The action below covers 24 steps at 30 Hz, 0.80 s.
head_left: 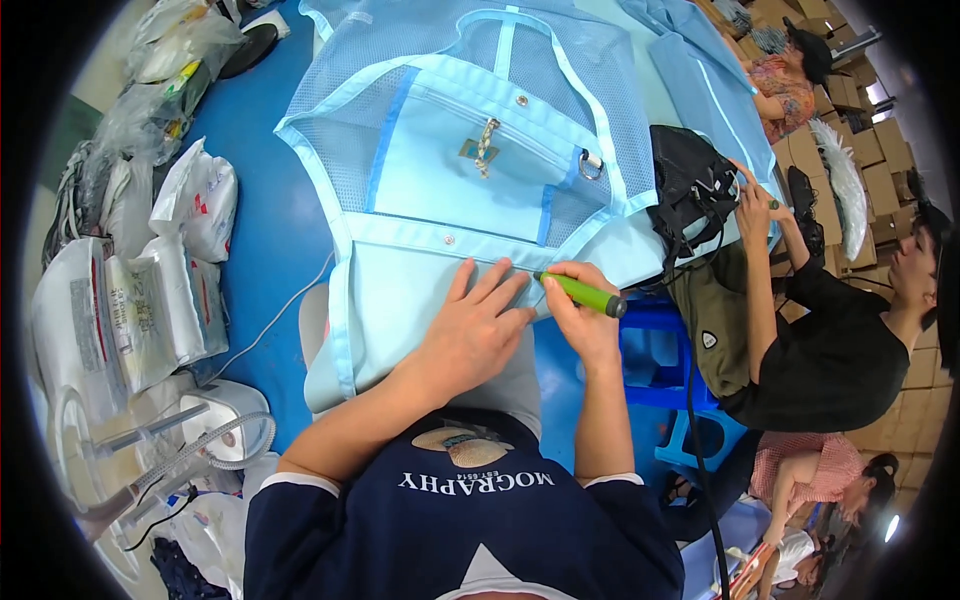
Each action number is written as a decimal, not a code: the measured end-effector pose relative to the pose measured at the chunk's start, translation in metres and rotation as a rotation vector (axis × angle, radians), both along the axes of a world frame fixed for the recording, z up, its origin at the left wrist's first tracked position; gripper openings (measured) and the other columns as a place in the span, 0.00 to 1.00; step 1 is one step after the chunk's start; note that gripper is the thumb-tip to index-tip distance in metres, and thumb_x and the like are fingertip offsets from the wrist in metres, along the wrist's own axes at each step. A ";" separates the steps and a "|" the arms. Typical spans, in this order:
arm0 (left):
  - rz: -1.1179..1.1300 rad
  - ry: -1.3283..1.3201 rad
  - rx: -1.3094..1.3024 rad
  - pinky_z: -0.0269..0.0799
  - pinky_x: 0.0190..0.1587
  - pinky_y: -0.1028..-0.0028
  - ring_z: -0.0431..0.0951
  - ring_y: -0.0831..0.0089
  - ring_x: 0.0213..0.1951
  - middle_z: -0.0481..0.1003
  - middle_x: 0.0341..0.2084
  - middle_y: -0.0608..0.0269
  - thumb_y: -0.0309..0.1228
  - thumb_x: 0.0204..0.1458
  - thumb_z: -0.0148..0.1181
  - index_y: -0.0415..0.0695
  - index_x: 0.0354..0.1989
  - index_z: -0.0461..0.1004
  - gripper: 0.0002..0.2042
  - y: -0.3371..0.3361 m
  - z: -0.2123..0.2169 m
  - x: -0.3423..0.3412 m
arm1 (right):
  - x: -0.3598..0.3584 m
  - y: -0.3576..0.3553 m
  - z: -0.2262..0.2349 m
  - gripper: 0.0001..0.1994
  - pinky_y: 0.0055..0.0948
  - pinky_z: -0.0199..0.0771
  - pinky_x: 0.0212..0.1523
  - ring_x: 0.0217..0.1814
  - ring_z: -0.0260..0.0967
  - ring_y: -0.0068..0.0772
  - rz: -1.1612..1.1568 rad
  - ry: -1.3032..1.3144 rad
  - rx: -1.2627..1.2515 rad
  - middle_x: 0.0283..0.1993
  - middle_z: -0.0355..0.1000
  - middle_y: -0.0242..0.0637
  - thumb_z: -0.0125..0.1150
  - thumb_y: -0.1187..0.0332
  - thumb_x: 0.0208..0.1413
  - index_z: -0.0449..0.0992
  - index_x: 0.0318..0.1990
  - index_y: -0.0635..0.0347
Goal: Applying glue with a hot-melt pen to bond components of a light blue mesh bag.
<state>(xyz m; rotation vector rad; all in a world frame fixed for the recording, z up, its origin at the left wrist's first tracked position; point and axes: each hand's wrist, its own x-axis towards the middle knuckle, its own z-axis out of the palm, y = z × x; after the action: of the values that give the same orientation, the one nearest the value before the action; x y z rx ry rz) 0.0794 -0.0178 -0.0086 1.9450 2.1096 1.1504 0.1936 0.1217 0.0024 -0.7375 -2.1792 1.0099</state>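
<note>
Bag (440, 200) light blue mesh, on table (270, 240); my left hand (470, 325) flat, open on it; my right hand (580, 315) gripping green tool (585, 293).

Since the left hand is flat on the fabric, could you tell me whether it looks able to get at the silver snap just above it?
Probably yes. The left hand lies flat and empty on the light blue bag, the silver snap sits just beyond its fingertips, and nothing lies between.
</note>
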 end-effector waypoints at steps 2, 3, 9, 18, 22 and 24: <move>0.004 -0.007 -0.011 0.52 0.63 0.48 0.64 0.56 0.62 0.70 0.55 0.55 0.27 0.48 0.60 0.46 0.40 0.78 0.10 -0.001 0.000 0.000 | 0.003 0.000 0.003 0.06 0.31 0.72 0.34 0.31 0.72 0.37 0.025 -0.007 -0.012 0.30 0.75 0.40 0.66 0.74 0.47 0.77 0.33 0.63; 0.005 0.005 0.002 0.52 0.63 0.48 0.64 0.55 0.61 0.70 0.54 0.54 0.27 0.47 0.60 0.46 0.39 0.78 0.10 0.000 0.000 0.000 | 0.003 -0.001 0.003 0.07 0.31 0.72 0.34 0.31 0.72 0.36 0.046 -0.018 -0.021 0.31 0.75 0.40 0.67 0.73 0.47 0.77 0.33 0.63; 0.009 0.020 0.010 0.52 0.63 0.48 0.64 0.56 0.61 0.70 0.54 0.54 0.28 0.47 0.60 0.47 0.39 0.78 0.09 0.002 -0.004 0.001 | 0.008 0.006 -0.011 0.07 0.30 0.71 0.33 0.31 0.72 0.33 0.061 0.043 -0.109 0.31 0.74 0.40 0.66 0.73 0.48 0.78 0.34 0.63; 0.004 0.009 -0.007 0.52 0.63 0.48 0.63 0.58 0.62 0.69 0.55 0.55 0.27 0.47 0.61 0.47 0.40 0.78 0.10 0.003 -0.003 -0.002 | 0.002 0.003 -0.001 0.07 0.28 0.70 0.31 0.29 0.71 0.32 0.023 0.014 -0.097 0.30 0.73 0.40 0.66 0.73 0.48 0.78 0.34 0.63; -0.001 0.002 -0.023 0.52 0.63 0.48 0.63 0.58 0.62 0.69 0.55 0.55 0.27 0.46 0.61 0.46 0.40 0.78 0.11 0.000 -0.003 0.000 | 0.000 0.003 -0.009 0.07 0.29 0.70 0.32 0.30 0.71 0.33 -0.076 -0.017 -0.123 0.30 0.74 0.41 0.66 0.73 0.48 0.77 0.34 0.64; 0.004 0.023 -0.012 0.53 0.63 0.48 0.63 0.58 0.63 0.69 0.55 0.55 0.27 0.46 0.60 0.46 0.40 0.78 0.11 -0.001 -0.003 0.001 | 0.008 0.002 -0.003 0.07 0.29 0.71 0.32 0.30 0.71 0.34 0.011 -0.049 -0.149 0.31 0.74 0.41 0.66 0.73 0.48 0.77 0.34 0.64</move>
<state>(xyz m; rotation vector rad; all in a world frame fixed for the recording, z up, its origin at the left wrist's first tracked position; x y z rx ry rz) 0.0803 -0.0187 -0.0118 1.9590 2.1274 1.1184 0.2019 0.1240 -0.0001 -0.8269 -2.1686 1.1809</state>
